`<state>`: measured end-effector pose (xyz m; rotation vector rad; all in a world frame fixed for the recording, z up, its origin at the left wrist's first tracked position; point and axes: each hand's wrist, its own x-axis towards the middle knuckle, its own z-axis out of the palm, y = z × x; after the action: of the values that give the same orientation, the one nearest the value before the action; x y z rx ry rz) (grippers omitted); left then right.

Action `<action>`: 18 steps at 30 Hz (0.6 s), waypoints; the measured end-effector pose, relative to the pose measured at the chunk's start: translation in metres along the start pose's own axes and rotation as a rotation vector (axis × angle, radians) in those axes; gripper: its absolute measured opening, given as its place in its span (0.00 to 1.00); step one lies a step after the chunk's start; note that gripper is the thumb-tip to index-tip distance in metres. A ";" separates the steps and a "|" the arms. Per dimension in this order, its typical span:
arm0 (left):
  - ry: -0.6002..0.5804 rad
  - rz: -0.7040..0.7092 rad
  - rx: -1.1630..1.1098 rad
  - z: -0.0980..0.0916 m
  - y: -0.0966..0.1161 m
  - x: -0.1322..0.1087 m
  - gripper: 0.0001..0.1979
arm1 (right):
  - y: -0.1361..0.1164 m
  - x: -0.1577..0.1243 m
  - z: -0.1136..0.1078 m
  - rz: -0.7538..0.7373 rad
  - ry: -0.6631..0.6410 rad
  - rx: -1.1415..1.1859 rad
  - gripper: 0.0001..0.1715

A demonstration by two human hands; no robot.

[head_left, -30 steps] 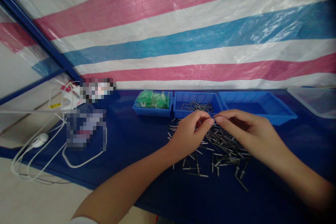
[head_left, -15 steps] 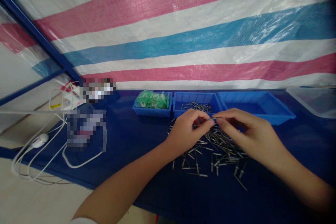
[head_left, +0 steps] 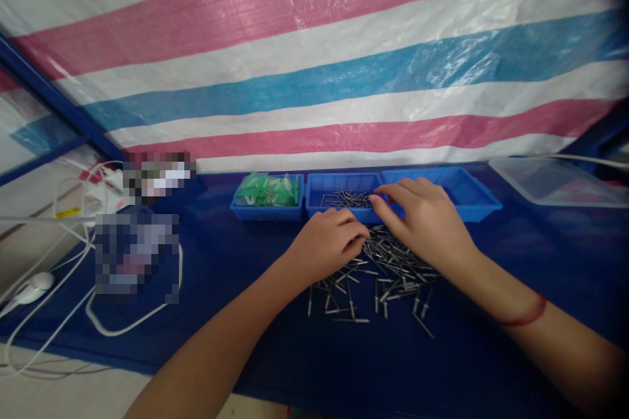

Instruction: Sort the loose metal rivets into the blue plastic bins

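A pile of metal pop rivets (head_left: 398, 260) lies on the blue table, with several strays along its near side. My left hand (head_left: 327, 243) is at the pile's left edge, fingers curled together at the rivets; what they pinch, if anything, is hidden. Over the front edge of the middle blue bin (head_left: 319, 188) is my right hand (head_left: 425, 216), its thumb and fingers apart and nothing visible between them. More rivets (head_left: 348, 198) lie inside that bin, below and left of my right fingertips.
The left blue bin (head_left: 265, 213) holds green plastic packets (head_left: 268, 190). Another blue bin (head_left: 472, 200) stands at the right, partly behind my right hand. A clear plastic lid (head_left: 550, 183) lies at the far right. White cables (head_left: 105, 330) and blurred-out items are at the left.
My hands were together over the pile, pinching one rivet. They have since parted: the right has opened near the middle bin, the left has lowered to the pile. The view has shifted right.
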<state>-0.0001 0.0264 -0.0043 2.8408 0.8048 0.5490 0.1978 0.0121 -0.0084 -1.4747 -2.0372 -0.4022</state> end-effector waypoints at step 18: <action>-0.092 0.128 0.432 0.024 0.010 0.010 0.08 | -0.007 -0.023 -0.006 0.000 -0.014 0.313 0.11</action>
<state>0.0216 0.0224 -0.0213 3.3004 0.8138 0.2817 0.1978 -0.0110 -0.0168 -1.2878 -2.0040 -0.0664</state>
